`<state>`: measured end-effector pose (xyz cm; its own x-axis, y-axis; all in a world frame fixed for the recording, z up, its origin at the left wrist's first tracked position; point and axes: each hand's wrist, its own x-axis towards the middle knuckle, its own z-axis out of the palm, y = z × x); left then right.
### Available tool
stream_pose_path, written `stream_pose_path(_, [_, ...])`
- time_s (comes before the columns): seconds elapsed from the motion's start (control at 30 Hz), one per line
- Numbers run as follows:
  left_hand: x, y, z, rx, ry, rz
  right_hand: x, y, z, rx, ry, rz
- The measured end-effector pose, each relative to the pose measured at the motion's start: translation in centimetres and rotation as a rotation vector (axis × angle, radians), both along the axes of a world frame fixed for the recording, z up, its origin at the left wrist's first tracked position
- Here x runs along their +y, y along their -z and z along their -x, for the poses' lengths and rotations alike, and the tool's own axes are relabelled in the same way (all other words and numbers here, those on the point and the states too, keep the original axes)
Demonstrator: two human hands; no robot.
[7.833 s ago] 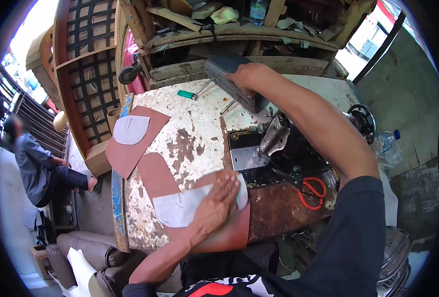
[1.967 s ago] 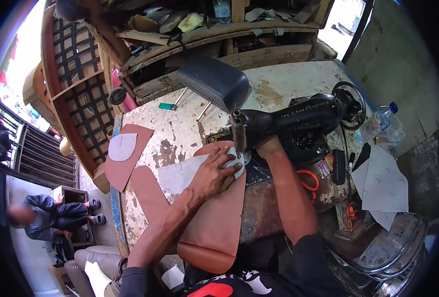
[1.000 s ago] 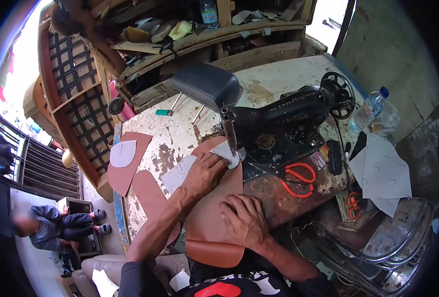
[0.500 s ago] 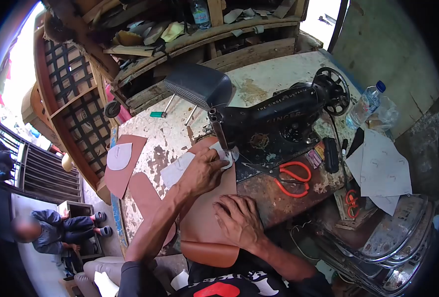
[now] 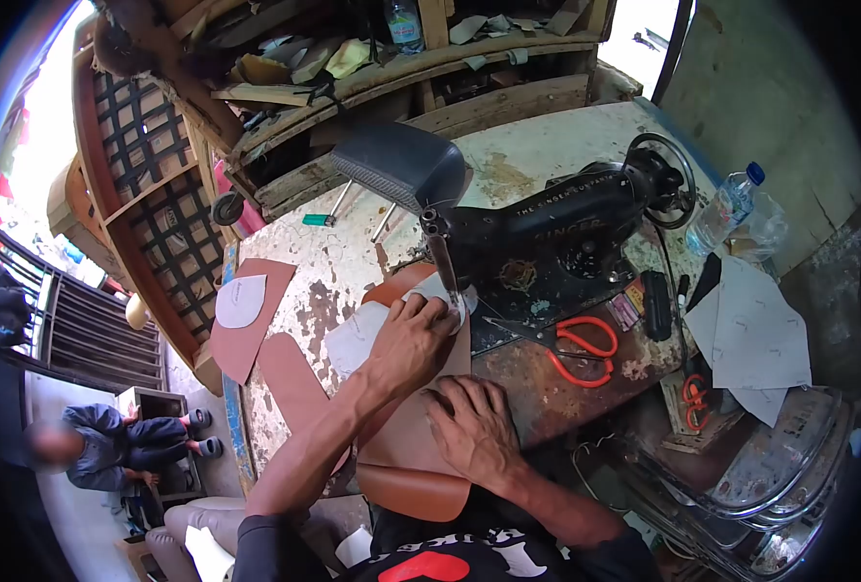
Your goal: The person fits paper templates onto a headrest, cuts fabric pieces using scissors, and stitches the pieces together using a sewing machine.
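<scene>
The black sewing machine (image 5: 547,228) stands on the worn table. Under its needle end lies a brown leather sheet (image 5: 401,441), its near edge curled over at the table's front. On the leather is a thin white piece (image 5: 355,337), partly covered by my left hand (image 5: 409,341). That hand is closed on the white piece beside the presser foot, fingers bent and close together. My right hand (image 5: 474,432) lies flat on the leather nearer my body, fingers a little apart. The needle tip is hard to make out behind my left fingers.
Orange-handled scissors (image 5: 585,351) lie right of the machine's bed. Brown cut pieces (image 5: 290,378) and a white rounded piece (image 5: 241,302) are on the left. A black headrest (image 5: 399,163) sits behind, a water bottle (image 5: 726,209) at right. A person (image 5: 110,446) sits at far left.
My left fingers have shifted and spread lower over the white piece, which has turned slightly with the leather beneath. My right hand stays on the leather. The whole view has shifted a little.
</scene>
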<state>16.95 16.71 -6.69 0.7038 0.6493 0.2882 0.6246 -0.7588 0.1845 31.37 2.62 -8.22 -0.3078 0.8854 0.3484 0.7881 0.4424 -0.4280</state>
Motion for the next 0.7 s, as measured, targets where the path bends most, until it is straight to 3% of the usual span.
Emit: stream_pose_path(0.7, [-0.9,-0.1,-1.8,0.006,-0.114,0.125,0.6,1.4,0.0,0.058,0.002,0.02])
